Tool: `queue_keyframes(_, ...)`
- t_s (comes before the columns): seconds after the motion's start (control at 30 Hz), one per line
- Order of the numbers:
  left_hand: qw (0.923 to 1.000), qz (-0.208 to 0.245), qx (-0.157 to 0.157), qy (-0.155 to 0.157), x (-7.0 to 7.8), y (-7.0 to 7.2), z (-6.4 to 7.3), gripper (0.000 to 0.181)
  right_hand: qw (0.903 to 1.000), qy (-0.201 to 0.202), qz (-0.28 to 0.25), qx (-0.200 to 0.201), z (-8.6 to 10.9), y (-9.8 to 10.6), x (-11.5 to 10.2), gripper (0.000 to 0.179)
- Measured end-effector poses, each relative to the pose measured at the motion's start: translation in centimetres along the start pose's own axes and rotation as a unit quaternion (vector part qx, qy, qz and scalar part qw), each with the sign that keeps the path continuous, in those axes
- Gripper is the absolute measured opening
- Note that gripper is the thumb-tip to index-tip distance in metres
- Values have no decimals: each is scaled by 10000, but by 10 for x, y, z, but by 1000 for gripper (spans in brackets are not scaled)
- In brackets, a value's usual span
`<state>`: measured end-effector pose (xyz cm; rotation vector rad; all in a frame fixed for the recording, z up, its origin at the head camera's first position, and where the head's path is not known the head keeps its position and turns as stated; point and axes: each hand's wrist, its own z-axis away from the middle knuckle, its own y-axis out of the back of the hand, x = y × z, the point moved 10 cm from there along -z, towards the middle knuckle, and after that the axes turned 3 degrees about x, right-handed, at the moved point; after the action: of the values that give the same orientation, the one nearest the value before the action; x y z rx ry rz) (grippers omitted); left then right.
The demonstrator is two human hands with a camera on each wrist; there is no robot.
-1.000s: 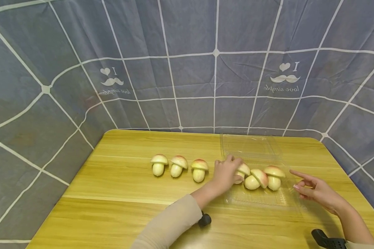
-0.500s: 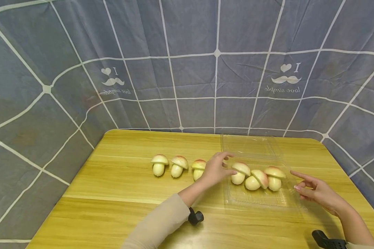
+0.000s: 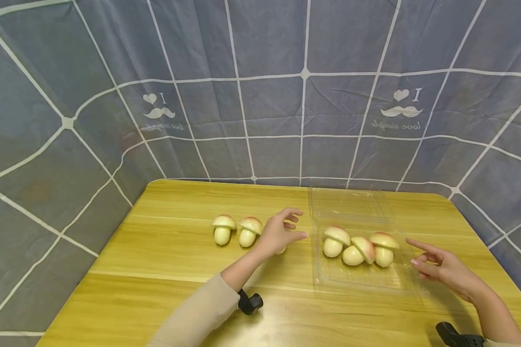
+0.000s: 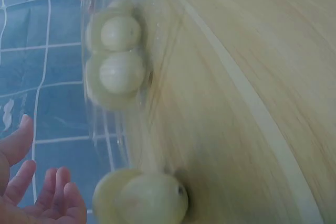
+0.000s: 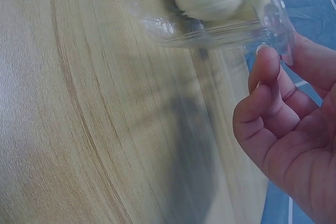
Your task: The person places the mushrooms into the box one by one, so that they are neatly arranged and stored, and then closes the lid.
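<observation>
Left hand (image 3: 275, 235) fingers spread, right hand (image 3: 449, 271) fingers loose, we see by left wrist a mushroom (image 4: 149, 200) our head view mostly hides

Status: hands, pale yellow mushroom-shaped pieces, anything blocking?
Left hand empty; right hand at right edge of clear plastic box. Three pale yellow mushroom-shaped pieces in box, three loose pieces on yellow wooden table. Clear lid open, nothing visibly blocking.

A head-worn camera looks forward and down across the table (image 3: 156, 299) to a gridded curtain (image 3: 269, 106); wrist cameras, turned sideways, look from close beside the left hand (image 3: 275, 233) and right hand (image 5: 294, 140) toward the clear container (image 3: 351, 278) all three views share, the head view framing both hands.
</observation>
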<state>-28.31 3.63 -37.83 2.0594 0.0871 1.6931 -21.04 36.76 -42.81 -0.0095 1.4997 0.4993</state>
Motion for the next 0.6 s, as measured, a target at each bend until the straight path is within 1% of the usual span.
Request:
queue_keyframes(0.27,9994,305,119,108,-8,26,9,47,10000,16,-4,1,0,1,1,58)
queue_keyframes(0.47,9993,187,321,37,-12,46,15,43,10000,-47,29,-20,0,1,2,57)
queue_keyframes(0.6,9986,145,486,178,-20,59,19,43,10000,-22,41,-29,-1,0,1,58)
